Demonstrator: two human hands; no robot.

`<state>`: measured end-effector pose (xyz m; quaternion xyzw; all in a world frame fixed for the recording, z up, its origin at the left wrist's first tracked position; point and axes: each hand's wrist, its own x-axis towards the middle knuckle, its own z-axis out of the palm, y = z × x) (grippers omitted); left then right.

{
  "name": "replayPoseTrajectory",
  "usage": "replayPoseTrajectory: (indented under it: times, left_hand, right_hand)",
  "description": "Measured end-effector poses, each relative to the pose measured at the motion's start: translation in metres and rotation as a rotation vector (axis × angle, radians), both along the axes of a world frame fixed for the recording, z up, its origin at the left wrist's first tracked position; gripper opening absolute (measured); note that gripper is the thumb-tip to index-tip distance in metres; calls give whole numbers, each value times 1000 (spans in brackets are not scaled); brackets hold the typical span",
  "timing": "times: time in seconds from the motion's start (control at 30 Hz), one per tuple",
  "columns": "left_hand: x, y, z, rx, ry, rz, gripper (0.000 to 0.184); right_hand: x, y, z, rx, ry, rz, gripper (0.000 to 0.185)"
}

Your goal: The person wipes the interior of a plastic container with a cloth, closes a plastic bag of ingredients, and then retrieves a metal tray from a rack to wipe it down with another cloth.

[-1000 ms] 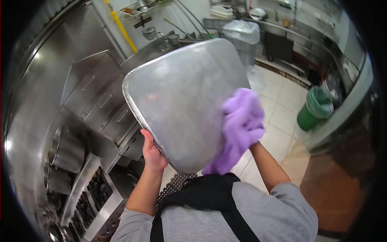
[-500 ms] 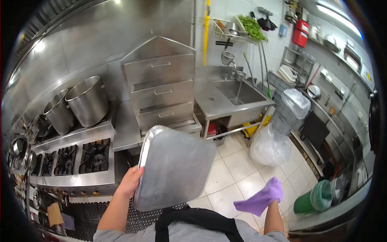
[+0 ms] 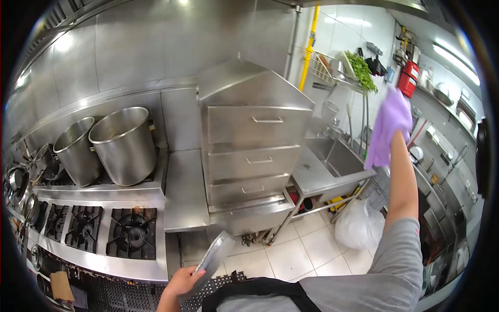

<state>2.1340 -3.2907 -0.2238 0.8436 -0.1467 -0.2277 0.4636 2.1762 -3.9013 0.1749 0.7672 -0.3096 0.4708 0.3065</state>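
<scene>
My left hand (image 3: pixel 185 281) grips the edge of a flat metal tray (image 3: pixel 218 253), low in front of my body. The tray is tilted, so I see it nearly edge-on, and its lower part runs down beside my apron. Out to the right, my right arm is raised with a purple cloth (image 3: pixel 389 122) draped over my right hand (image 3: pixel 399 136). The cloth hides most of the fingers and hangs down on the left side of the wrist.
Ahead stands a steel cabinet with several handled drawers (image 3: pixel 254 125), beside a steel sink (image 3: pixel 338 156). On the left are gas burners (image 3: pixel 132 234) and two tall stockpots (image 3: pixel 125 148). A clear plastic bag (image 3: pixel 358 226) sits on the tiled floor, and a perforated mat (image 3: pixel 125 295) lies below the stove.
My right hand has swung up with the purple cloth, from low beside me to high on the right. The tray has dropped lower and turned from face-on to nearly edge-on. My view has shifted.
</scene>
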Motion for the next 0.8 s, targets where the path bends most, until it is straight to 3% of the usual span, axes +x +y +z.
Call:
replayPoseTrajectory:
  times: [0.03, 0.07, 0.13, 0.23, 0.33, 0.43, 0.53, 0.6, 0.67, 0.73, 0.77, 0.8]
  left_hand:
    - [3, 1, 7, 10, 21, 28, 32]
    - [9, 2, 6, 4, 15, 41, 32]
    - [18, 7, 3, -119, 15, 63, 32]
    - [31, 12, 3, -78, 105, 104, 30]
    - [41, 21, -10, -97, 127, 133, 27]
    - [44, 23, -2, -127, 102, 181, 32]
    - [55, 18, 25, -165, 46, 130, 31]
    - [71, 18, 8, -134, 67, 78, 31]
    - [86, 15, -6, -101, 85, 25, 31]
    - [98, 5, -12, -104, 8, -26, 32]
    - [104, 2, -17, -54, -18, -46, 34]
    - [108, -3, -16, -55, -19, -55, 34]
  right_hand:
    - [32, 55, 25, -97, -190, 299, 21]
    - [61, 104, 55, 66, -22, 238, 25]
    - [142, 146, 75, 143, 162, 404, 25]
    - [265, 170, 63, 383, 569, 748, 27]
    - [314, 176, 43, 718, 754, 1128, 31]
    - [316, 164, 49, 728, 722, 1041, 27]
    - [285, 143, 52, 901, 524, 837, 33]
    - [267, 121, 47, 1040, 690, 620, 34]
    - [267, 109, 30, 1124, 723, 611, 28]
    - [285, 92, 17, 1129, 672, 798, 16]
    - [300, 81, 19, 942, 571, 756, 18]
    - [319, 68, 19, 943, 565, 748, 18]
